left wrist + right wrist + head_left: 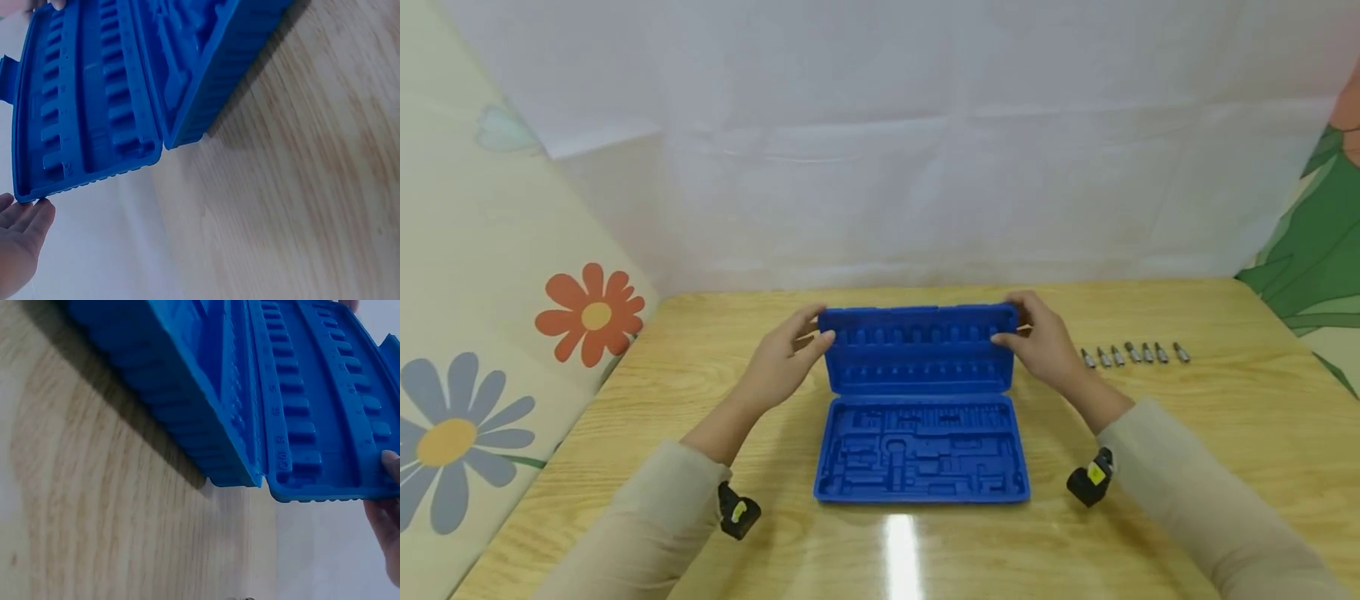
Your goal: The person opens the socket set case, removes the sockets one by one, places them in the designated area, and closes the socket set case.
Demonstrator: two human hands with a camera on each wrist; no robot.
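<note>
A blue plastic tool case stands unfolded on the table, its moulded base (925, 490) lying flat and its lid (919, 355) raised nearly upright behind it. My left hand (775, 358) holds the lid's upper left corner, thumb toward the front edge and fingers at the back. At the opposite corner my right hand (1047, 346) pinches the lid, thumb on the inner face and fingers behind. The wrist views show rows of slots inside the lid (325, 381) and the left fingertips touching its corner. Recesses in the base look bare.
Several small metal socket bits (1133, 353) lie in a row on the wooden table (700, 333), right of the case. A white sheet (925, 167) hangs behind the table. Flower-patterned panels (445, 250) flank both sides.
</note>
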